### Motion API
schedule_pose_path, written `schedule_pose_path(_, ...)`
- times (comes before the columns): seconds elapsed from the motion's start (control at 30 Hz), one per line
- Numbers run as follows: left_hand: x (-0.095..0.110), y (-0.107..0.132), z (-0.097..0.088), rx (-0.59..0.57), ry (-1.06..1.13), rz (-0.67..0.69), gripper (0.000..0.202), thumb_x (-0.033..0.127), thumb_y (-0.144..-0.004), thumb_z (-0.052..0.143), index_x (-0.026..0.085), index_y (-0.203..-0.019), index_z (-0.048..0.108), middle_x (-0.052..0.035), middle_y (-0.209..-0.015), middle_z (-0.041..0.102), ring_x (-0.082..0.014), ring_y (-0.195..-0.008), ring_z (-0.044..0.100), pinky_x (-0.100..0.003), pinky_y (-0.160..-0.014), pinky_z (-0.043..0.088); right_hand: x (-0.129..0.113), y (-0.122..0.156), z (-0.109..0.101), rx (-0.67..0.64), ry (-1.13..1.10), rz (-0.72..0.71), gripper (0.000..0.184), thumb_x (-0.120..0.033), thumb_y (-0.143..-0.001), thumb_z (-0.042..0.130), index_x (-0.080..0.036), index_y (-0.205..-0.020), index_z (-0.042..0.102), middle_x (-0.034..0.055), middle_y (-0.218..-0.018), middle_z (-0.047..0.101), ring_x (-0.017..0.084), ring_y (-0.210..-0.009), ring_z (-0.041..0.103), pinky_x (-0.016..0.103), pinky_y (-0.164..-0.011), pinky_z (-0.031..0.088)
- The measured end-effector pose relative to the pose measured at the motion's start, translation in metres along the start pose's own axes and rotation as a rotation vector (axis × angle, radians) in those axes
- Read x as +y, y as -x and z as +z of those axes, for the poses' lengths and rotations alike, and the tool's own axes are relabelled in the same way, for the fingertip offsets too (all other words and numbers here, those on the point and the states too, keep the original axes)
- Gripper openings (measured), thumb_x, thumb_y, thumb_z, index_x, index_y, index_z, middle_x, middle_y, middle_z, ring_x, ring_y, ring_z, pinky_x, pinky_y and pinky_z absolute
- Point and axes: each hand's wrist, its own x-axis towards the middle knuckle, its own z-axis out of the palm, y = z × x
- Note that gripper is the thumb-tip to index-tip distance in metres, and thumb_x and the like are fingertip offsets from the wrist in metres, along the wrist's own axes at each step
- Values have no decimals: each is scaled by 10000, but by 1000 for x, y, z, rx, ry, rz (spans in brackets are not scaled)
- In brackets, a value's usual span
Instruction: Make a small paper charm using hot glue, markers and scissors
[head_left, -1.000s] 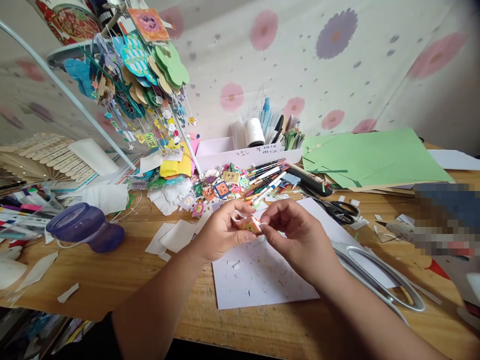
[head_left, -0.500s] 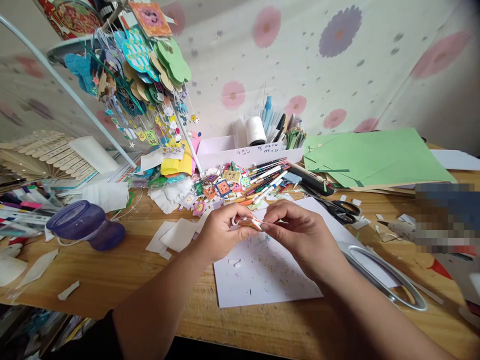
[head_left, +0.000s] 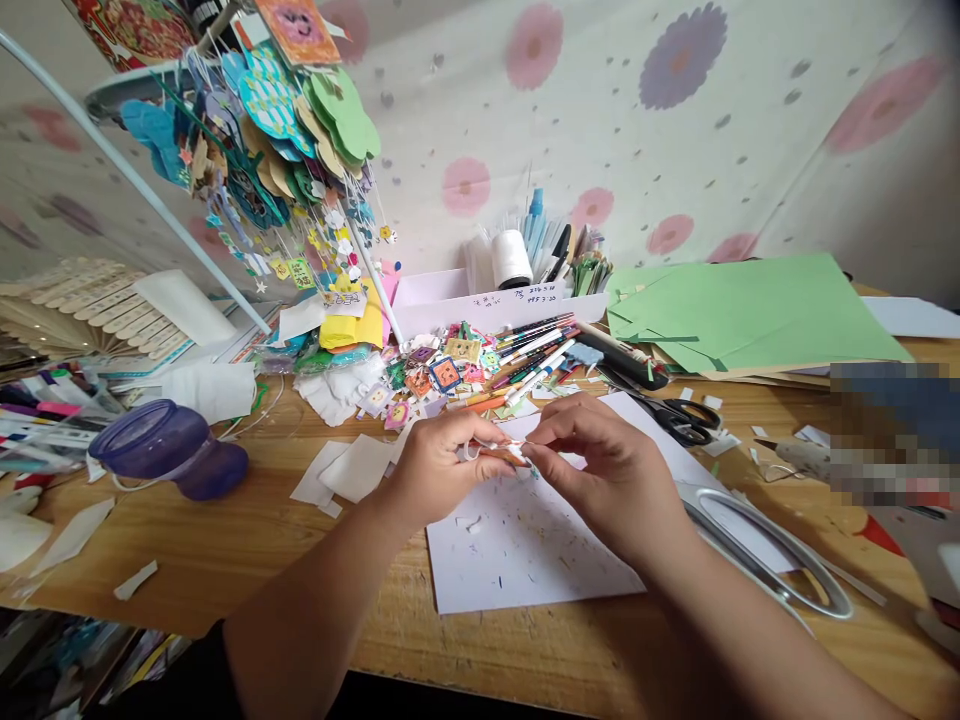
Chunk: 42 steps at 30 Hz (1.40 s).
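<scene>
Because everything I am looking after is so small, I watch the 2 hands first, up close at the middle of my head view. The left hand (head_left: pixel 431 465) grasps an orange piece (head_left: pixel 504 456) between thumb and fingers, holding it nearly edge-on, I think to steady it while its right end sticks out. The right hand (head_left: pixel 607 465) pinches that end between thumb and index finger; any finer detail at the fingertips is too small for me to make out. So the piece lies between the hands, held up above a white sheet (head_left: pixel 517 565), which I judge is laid there to catch the coloured specks and the curl of scrap.

To the right, silver-handled scissors (head_left: pixel 838 595) lie partly behind the right forearm on the tabletop (head_left: pixel 480 655), with black-handled scissors (head_left: pixel 679 420) farther back, probably parked within reach. Past the hands sit a heap of small painted charms (head_left: pixel 445 375) and a bundle of pens (head_left: pixel 534 345), likely grouped for easy picking. Behind them, a thread spool (head_left: pixel 511 260) stands at a white box (head_left: pixel 439 292), beside green sheets (head_left: pixel 772 310).
</scene>
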Motion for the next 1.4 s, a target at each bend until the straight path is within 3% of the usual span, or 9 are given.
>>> schedule_pose_path(0.17,-3,1,5,83,88,-36,199,313,-673,770,198,-814,689,-37,-783,707,-170,-734,638,-283,-670,478,-4,3,1,78,108,-156,106,-83,-766,622,-179,-720,629,37,-735,589,160,-742,584,269,-625,464)
schedule_pose_path(0.57,-6,1,5,159,64,38,194,313,-687,760,205,-831,685,-48,-812,720,-184,-772,667,-303,-713,511,-8,2,-3,39,54,-162,150,-77,-785,620,-200,-831,694,39,-800,606,137,-715,596,242,-584,483)
schedule_pose_path(0.8,0,1,7,137,191,-108,236,317,-654,773,179,-800,650,-34,-754,676,-161,-706,622,-281,-656,486,-8,2,0,69,-9,-58,118,-142,-790,643,-229,-834,709,30,-793,645,151,-716,613,256,-565,509)
schedule_pose_path(0.9,4,0,8,86,308,-222,252,293,-654,766,171,-819,620,-12,-731,651,-134,-667,595,-255,-628,467,-2,3,2,62,-106,19,132,-190,-812,637,-237,-921,697,42,-859,678,168,-791,633,284,-622,538)
schedule_pose_path(1.03,5,-1,8,45,464,-322,258,283,-662,755,165,-829,598,-15,-792,651,-139,-727,609,-287,-708,494,0,9,0,115,-219,189,204,-249,-855,600,-242,-1051,656,53,-918,680,180,-807,650,335,-679,561)
schedule_pose_path(1.13,5,0,7,47,567,-374,258,273,-662,753,165,-829,588,13,-752,618,-120,-698,604,-292,-717,514,-8,29,-16,134,-111,157,184,-203,-860,583,-252,-1030,631,52,-926,653,180,-802,642,332,-679,553)
schedule_pose_path(1.27,9,0,4,-5,624,-438,237,296,-729,703,174,-866,553,30,-772,604,-104,-629,617,-278,-643,522,-18,81,-56,65,296,-98,369,-72,-785,605,-263,-1101,583,60,-925,632,201,-835,626,330,-694,517)
schedule_pose_path(1.33,11,-1,3,-17,607,-459,233,310,-752,685,177,-880,543,24,-809,616,-93,-611,609,-257,-609,509,-17,109,-79,113,425,-59,318,-87,-787,602,-260,-1053,588,48,-875,625,196,-787,621,321,-658,500)
schedule_pose_path(1.4,12,-2,2,-26,619,-461,232,316,-765,676,180,-891,536,18,-836,626,-84,-610,595,-250,-609,501,-11,132,-102,283,557,111,124,-190,-817,602,-246,-927,597,45,-840,619,196,-733,607,336,-652,479)
